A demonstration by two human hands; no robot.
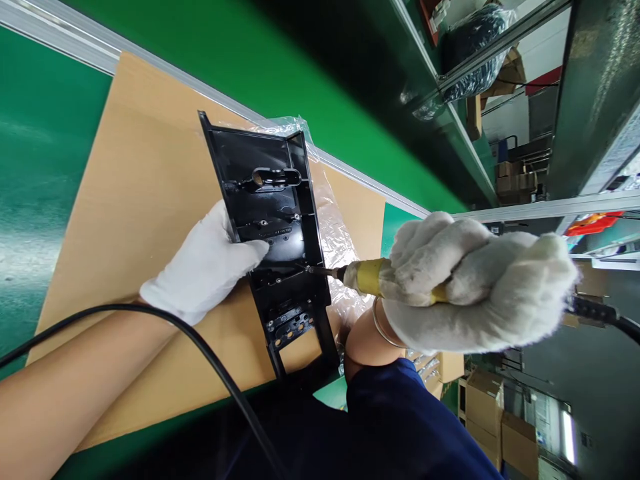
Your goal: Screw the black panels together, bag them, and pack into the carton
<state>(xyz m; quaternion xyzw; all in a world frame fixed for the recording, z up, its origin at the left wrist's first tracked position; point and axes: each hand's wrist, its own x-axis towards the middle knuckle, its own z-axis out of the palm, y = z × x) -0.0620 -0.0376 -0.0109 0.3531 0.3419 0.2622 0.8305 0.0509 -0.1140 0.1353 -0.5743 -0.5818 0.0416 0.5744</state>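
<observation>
The black panel (287,243) was found at the centre of your view, over the cardboard (145,153), its long axis running from 11 to 5 o'clock. Its ribbed face was turned toward you; a cut-out at its 5 o'clock end showed cardboard through it. Whether the panel lay flat could not be determined.

Your left hand (207,263), gloved in white, gripped the panel's 9 o'clock edge. The thumb pressed on the ribbed face; the fingers passed behind and were hidden.

Your right hand (480,280), also gloved, was closed in a full fist around the driver (370,277). The driver pointed toward 9 o'clock, its bit at the panel's inner face, near the 3 o'clock wall. Contact with a screw was too small to confirm. A bracelet (385,327) circled your right wrist.

Clear film (335,227) lay on the cardboard, just beside the panel at 3 o'clock. A black cable (210,353) arched across your left forearm at 7 o'clock. The cardboard rested on the green bench (30,147). Farther off, cartons (483,407) were stacked at 4 o'clock.
</observation>
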